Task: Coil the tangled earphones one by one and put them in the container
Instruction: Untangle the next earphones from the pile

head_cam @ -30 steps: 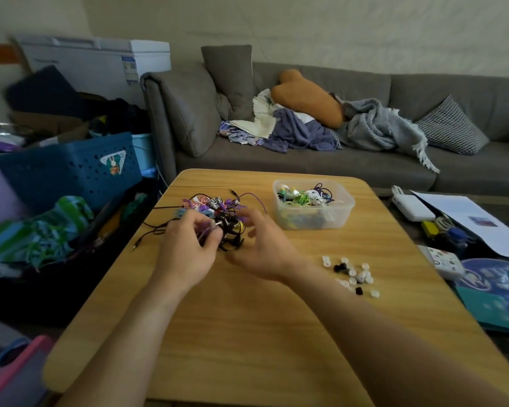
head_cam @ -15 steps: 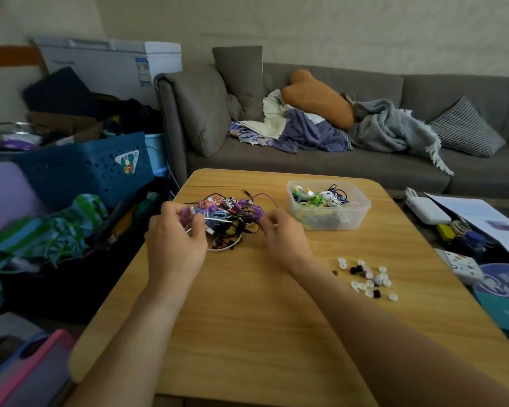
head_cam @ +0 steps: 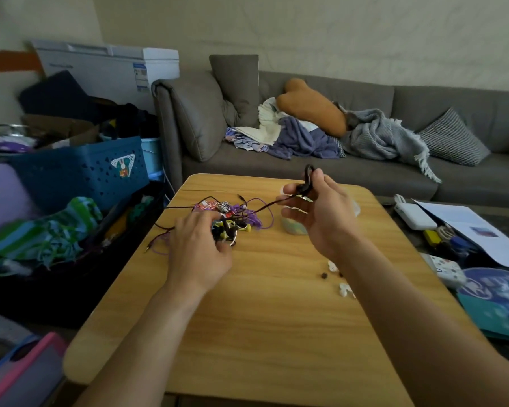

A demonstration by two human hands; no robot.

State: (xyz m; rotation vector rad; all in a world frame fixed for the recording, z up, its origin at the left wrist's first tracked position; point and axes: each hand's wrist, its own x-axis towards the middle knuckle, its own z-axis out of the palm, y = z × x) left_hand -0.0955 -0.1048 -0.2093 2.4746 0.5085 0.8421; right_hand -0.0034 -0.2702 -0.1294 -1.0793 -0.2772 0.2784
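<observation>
Earphones (head_cam: 227,218) lie mostly tangled mid-table, so most coiling appears left. The right hand (head_cam: 318,212) pinches a black earhook earphone (head_cam: 307,179) above the container (head_cam: 294,226), its cord trailing into the heap; the left hand (head_cam: 199,245), fingers curled, grips the pile. No writing is legible.

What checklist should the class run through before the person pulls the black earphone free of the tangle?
1. Right hand pinches the black earphone: ok.
2. Left hand holds down the tangled pile: ok.
3. Black cable free of the pile: not ok, it still runs into it.
4. Container within reach: ok, behind the right hand.
5. Room left in the container: cannot tell.
</observation>
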